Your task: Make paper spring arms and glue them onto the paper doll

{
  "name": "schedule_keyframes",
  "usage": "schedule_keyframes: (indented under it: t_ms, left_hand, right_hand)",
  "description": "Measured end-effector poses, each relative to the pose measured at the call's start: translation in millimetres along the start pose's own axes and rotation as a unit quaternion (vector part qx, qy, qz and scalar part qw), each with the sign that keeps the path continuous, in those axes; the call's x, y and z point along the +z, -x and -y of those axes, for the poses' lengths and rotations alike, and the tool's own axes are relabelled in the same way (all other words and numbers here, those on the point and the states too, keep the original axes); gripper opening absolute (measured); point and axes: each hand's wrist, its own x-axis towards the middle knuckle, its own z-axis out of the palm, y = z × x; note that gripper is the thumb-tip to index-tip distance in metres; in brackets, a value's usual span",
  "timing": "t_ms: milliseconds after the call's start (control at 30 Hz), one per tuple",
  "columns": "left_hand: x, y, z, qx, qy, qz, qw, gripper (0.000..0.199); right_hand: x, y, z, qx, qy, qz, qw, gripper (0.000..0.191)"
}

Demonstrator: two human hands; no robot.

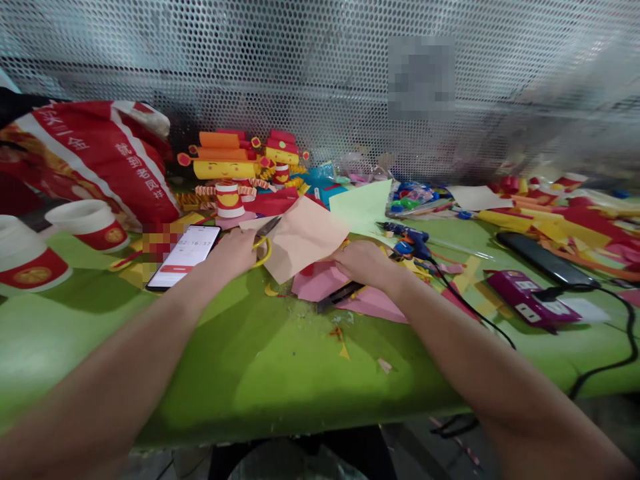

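Note:
My left hand (234, 253) is closed by a pair of scissors with yellow handles (262, 255), whose dark blades point up and away over the left side of a peach paper sheet (305, 233). The sheet is bent and raised off the table. At its lower right edge, my right hand (365, 261) pinches the paper, though its fingertips are partly hidden. Pink paper (373, 301) lies beneath that hand, with a dark utility knife (341, 295) on top. A pale green sheet (365, 207) stands tilted just behind the peach one.
Left of me are a lit phone (185, 257), paper cups (93, 223) and a red bag (100, 153). Two paper figures (225, 170) stand at the back. On the right are a blue glue gun (407, 233), a purple power strip (530, 300), a black case (545, 260) and cables.

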Motion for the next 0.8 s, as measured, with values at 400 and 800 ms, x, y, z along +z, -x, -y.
schedule_keyframes:
  t_ms: [400, 800]
  left_hand:
    - [2.3, -5, 4, -0.009, 0.002, 0.018, 1.000, 0.038]
    - [6.6, -3, 4, 0.013, 0.038, 0.008, 0.999, 0.036]
  right_hand:
    - [-1, 2, -30, 0.198, -0.395, -0.284, 0.851, 0.014]
    - [-12, 8, -34, 0.143, -0.397, -0.563, 0.711, 0.017]
